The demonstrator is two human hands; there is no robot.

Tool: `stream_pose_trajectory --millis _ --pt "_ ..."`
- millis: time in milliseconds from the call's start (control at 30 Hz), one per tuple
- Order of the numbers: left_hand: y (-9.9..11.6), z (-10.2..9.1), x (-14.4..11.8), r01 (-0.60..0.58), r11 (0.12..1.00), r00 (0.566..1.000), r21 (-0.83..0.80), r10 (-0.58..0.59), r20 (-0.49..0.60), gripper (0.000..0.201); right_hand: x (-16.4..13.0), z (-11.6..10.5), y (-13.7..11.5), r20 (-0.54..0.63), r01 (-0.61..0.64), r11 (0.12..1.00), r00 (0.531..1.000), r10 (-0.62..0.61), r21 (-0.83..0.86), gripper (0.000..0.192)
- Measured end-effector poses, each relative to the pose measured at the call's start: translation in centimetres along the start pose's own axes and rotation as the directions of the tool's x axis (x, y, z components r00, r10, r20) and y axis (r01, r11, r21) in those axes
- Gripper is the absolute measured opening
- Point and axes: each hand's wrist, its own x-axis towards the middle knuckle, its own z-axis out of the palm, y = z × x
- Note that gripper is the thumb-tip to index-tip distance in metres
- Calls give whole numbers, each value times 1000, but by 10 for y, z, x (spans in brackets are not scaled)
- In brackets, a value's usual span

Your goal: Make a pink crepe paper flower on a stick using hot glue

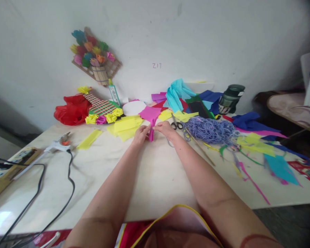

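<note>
A piece of magenta crepe paper (150, 113) is gathered into a narrow bunch at its lower end and fans out flat above. My left hand (141, 135) pinches the bunch from the left. From the right, my right hand (164, 129) grips the same bunch with thumb and fingers. Yellow crepe paper strips (125, 126) lie just left of the hands. Close to my right hand rest black-handled scissors (176, 124) and a tangled heap of purple-blue string (212, 130).
A glue gun (58, 146) with a black cord lies left, near a power strip (14, 162). Behind are a stick craft with paper flowers (102, 106), a glue tube (114, 92) and a dark jar (231, 99). A thin stick (201, 147) and paper scraps lie right.
</note>
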Motion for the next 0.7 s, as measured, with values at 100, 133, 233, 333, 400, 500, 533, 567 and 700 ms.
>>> stream_pose_trajectory --millis 100,133,233,333,400,500,533,567,700 --pt "4 1 -4 -30 998 999 -53 32 41 37 1 0 2 -8 5 999 1000 -5 -33 25" --pt "5 1 -5 -31 997 998 -74 35 54 40 1 0 2 -9 10 999 1000 -11 -46 25" --pt "4 -1 -5 -19 995 996 -96 27 86 46 2 0 4 -10 21 995 1000 -22 -95 25" --pt "-2 -4 -2 1 994 991 -105 13 135 51 3 0 5 -10 23 991 1000 -25 -132 21" --pt "-7 -7 1 18 992 987 -124 2 162 53 3 0 5 1 28 988 1000 -28 -155 18" --pt "-10 -8 3 39 993 986 -114 -20 167 47 4 3 4 25 43 969 999 -38 -243 15" --pt "-9 -8 3 45 993 986 -105 -27 165 45 4 4 4 29 49 958 999 -43 -283 15" --pt "-9 -8 3 51 994 986 -97 -34 162 43 4 5 3 29 56 946 998 -49 -320 15" --pt "-7 -7 1 70 993 987 -92 -56 150 36 5 9 1 29 81 901 997 -76 -426 18"
